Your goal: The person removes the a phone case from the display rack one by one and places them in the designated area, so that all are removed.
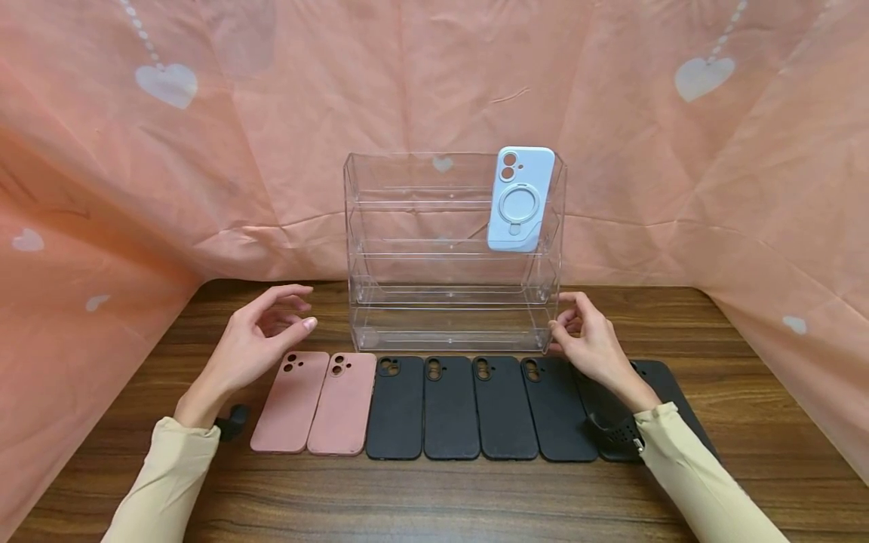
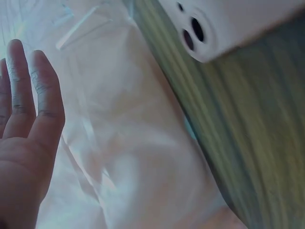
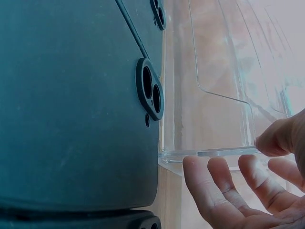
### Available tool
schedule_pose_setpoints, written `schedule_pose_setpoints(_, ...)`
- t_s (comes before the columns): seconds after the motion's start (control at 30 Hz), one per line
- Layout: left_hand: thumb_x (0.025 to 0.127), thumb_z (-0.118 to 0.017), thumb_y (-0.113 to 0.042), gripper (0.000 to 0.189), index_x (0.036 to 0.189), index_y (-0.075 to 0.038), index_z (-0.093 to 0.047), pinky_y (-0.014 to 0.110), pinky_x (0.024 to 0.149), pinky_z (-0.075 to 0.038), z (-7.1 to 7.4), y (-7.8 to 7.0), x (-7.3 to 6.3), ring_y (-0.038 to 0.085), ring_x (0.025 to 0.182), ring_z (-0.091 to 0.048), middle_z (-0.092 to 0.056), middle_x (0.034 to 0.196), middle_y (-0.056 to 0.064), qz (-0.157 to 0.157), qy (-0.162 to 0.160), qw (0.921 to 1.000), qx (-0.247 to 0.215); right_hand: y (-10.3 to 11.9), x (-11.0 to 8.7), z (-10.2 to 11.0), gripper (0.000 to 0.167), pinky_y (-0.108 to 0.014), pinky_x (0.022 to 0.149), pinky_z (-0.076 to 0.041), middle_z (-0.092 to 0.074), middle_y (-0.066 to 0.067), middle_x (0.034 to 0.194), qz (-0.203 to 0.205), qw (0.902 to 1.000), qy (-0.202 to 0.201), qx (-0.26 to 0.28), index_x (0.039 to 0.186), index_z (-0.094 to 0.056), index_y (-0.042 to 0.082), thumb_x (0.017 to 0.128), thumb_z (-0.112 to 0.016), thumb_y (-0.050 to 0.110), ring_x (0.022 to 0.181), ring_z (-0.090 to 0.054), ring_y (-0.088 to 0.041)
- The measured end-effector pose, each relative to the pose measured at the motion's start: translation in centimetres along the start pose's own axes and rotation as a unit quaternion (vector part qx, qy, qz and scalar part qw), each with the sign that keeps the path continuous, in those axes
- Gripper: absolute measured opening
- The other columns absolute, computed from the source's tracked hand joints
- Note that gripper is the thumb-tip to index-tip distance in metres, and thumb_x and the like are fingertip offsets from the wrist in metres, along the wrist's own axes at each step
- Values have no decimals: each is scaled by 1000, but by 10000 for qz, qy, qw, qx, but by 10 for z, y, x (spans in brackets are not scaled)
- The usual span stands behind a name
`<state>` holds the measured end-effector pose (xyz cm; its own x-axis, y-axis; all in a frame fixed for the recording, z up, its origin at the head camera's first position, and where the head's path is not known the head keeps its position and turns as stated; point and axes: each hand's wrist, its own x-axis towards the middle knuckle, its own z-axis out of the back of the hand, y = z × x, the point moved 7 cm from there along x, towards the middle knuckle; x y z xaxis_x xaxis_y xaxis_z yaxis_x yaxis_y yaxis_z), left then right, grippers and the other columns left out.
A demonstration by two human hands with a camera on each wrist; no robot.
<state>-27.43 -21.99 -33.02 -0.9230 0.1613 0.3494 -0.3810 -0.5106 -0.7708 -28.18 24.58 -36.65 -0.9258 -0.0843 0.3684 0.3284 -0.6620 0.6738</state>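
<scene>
A clear acrylic tiered display rack (image 1: 448, 342) stands behind a row of phone cases. My right hand (image 1: 589, 341) pinches its right side panel low down, and the right wrist view shows the thumb on one face and fingertips along the other. My left hand (image 1: 266, 326) is off the rack's left side, fingers loosely bent and holding nothing, over the top of a pink phone case (image 1: 288, 411). In the left wrist view its fingers (image 2: 46, 90) are extended. A pale blue phone case (image 1: 516, 230) with a ring sits in the rack's upper right.
A second pink phone case (image 1: 342, 411) lies beside the first. Several black phone cases (image 1: 451, 415) continue the row rightward, some partly covered by my right wrist. Everything lies on a wooden table (image 1: 434, 501). Pink cloth (image 1: 305, 98) with hearts hangs behind and at both sides.
</scene>
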Motion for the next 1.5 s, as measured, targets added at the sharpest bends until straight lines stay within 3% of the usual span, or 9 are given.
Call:
schedule_pose_setpoints(0.3, 94, -75, -17, 45, 136, -29, -62, 19, 76, -56, -12, -25, 17, 10, 93, -68, -67, 112, 0, -435, -73, 9985, -334, -1, 0, -1, 40, -23, 51, -48, -65, -15, 90, -1, 9999, 30, 106, 133, -53, 2, 94, -63, -2, 72, -63, -6)
schedule_pose_setpoints(0.53, 94, -74, -12, 47, 138, -20, -61, 19, 78, -55, -21, -43, 34, 14, 94, -68, -68, 116, 9, -719, -62, 9948, -721, 0, 0, 0, 40, -24, 51, -49, -65, -15, 91, -36, 9999, 74, 88, 134, -52, 0, 95, -63, -1, 75, -65, -12)
schedule_pose_setpoints(0.8, 94, -75, -18, 47, 136, -31, -62, 22, 78, -57, -38, -63, 52, 17, 97, -70, -68, 117, 6, -761, 131, 9922, -983, 0, 1, 0, 40, -24, 51, -49, -65, -16, 91, -54, 10000, 76, 28, 133, -53, 1, 95, -63, -1, 75, -66, -15)
schedule_pose_setpoints(1.07, 93, -76, -24, 46, 135, -34, -61, 31, 84, -61, -57, -83, 71, 19, 98, -71, -67, 117, 2, -958, 302, 9881, -1164, 0, 0, -1, 41, -25, 50, -50, -64, -17, 93, -109, 9998, 124, 68, 134, -51, 0, 95, -63, -1, 75, -66, -16)
schedule_pose_setpoints(1.27, 92, -76, -21, 47, 136, -32, -62, 38, 85, -61, -74, -97, 85, 20, 96, -71, -67, 118, 12, -1180, 386, 9824, -1395, 0, 0, -1, 40, -24, 50, -49, -64, -17, 93, -99, 9998, 116, 88, 134, -51, 0, 96, -62, -1, 76, -67, -18)
schedule_pose_setpoints(1.5, 92, -76, -24, 46, 136, -32, -61, 33, 83, -60, -89, -111, 97, 19, 97, -71, -66, 115, 6, -1254, 412, 9800, -1489, 0, 0, 0, 40, -24, 52, -49, -64, -16, 92, -102, 9999, 102, 73, 134, -52, 1, 96, -62, -1, 77, -67, -19)
